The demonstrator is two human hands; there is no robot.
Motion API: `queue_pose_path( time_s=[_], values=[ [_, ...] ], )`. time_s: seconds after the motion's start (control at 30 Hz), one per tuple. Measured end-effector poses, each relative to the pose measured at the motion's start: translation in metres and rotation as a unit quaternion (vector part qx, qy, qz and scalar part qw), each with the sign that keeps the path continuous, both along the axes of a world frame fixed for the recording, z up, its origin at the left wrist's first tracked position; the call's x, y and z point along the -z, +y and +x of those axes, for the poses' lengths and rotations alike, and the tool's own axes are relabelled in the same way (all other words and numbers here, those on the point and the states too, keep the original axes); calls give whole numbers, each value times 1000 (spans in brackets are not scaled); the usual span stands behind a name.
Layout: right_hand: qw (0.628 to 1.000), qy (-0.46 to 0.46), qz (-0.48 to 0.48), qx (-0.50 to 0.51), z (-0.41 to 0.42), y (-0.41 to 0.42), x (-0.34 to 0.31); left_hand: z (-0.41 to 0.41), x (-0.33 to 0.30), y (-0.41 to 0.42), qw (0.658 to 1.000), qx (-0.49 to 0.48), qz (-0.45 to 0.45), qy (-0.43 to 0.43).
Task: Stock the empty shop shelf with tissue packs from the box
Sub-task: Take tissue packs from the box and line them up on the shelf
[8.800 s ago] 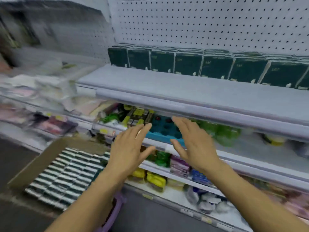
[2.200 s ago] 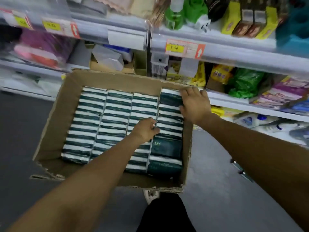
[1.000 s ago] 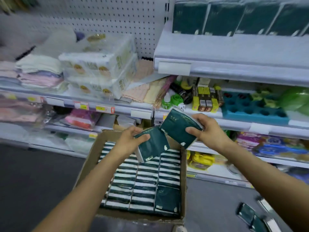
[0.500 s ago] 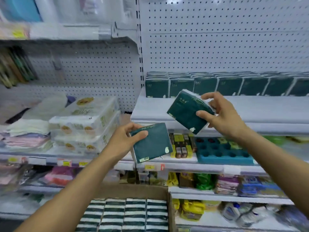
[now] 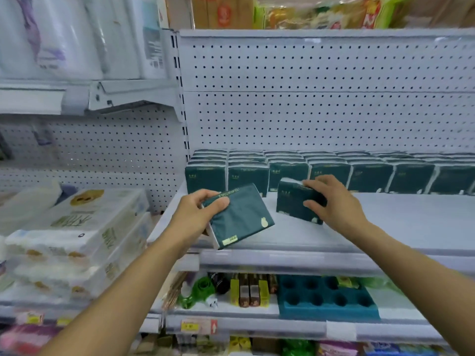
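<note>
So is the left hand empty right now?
No, the left hand grips a dark green tissue pack, tilted, above the front edge of the shelf.

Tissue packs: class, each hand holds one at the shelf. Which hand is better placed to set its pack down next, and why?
Right. The right hand holds its tissue pack upright, low over the shelf before the stocked row. The left hand's pack is tilted at the front edge.

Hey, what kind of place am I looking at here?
Most likely a small shop aisle: white pegboard-backed shelves, a row of identical dark green tissue packs faced forward, and a price tag on the lower shelf edge.
</note>
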State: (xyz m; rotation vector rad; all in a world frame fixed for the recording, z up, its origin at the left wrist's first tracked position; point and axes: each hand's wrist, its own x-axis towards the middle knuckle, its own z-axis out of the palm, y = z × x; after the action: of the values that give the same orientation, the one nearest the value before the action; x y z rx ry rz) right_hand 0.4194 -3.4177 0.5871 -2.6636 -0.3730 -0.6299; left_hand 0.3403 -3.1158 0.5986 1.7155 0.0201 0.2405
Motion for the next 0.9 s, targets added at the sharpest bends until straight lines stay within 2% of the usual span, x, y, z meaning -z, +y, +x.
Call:
queue_pose_path(
  time_s=[0.2,0.4,0.63,0.9],
  values=[
    [997,-53,-49,8,40,-8,9,44,3,-18,1000,0,16,19],
    [981,-125,-145,-16,84,-12,14,69,10,-32,999,6,0,37],
    [977,-159,-131,-52,112,-2,24,82,18,-39,999,8,2,43],
    [983,-123,-121,-62,118,4,19,91,16,-42,999,12,9,46]
  ],
)
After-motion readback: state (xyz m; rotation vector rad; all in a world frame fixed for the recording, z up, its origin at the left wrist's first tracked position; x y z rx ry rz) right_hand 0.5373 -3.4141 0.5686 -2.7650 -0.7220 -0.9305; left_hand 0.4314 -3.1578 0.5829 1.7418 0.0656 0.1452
